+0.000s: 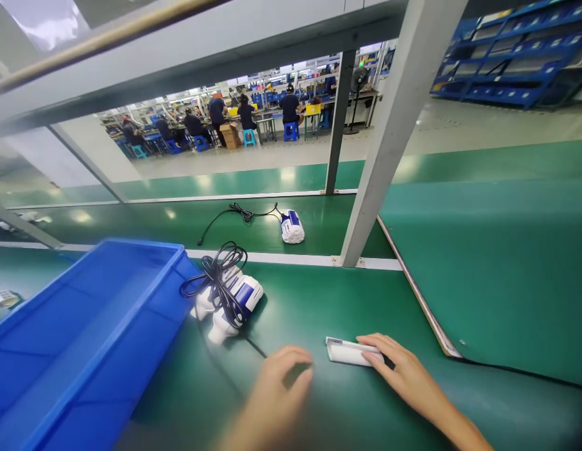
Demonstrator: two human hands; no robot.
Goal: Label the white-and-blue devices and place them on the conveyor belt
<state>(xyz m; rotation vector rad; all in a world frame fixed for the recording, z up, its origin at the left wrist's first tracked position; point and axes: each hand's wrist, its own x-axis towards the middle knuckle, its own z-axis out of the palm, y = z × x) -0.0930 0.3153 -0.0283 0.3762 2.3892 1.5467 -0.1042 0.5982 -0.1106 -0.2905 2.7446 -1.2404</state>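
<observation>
My right hand (403, 376) has its thumb and fingers closed on the right end of a short white piece with a channel-like shape (344, 352), low over the green table (309, 300); its exact kind I cannot make out. Slightly blurred, my left hand (284, 382) is to the left of that piece, apart from it. Its fingers are curved, with a gap between thumb and forefinger and nothing visible in it. Beyond my left hand lie white-and-blue devices (246, 297) with a bundled black cable (220, 275) on top.
A large blue bin (145, 313) stands at the left. Another white-and-blue device (292, 227) with a black cable lies on the green strip behind the white rail. A grey post (384, 138) rises at centre right. Several people sit or stand at far benches. Blue shelving (511, 56) stands far right.
</observation>
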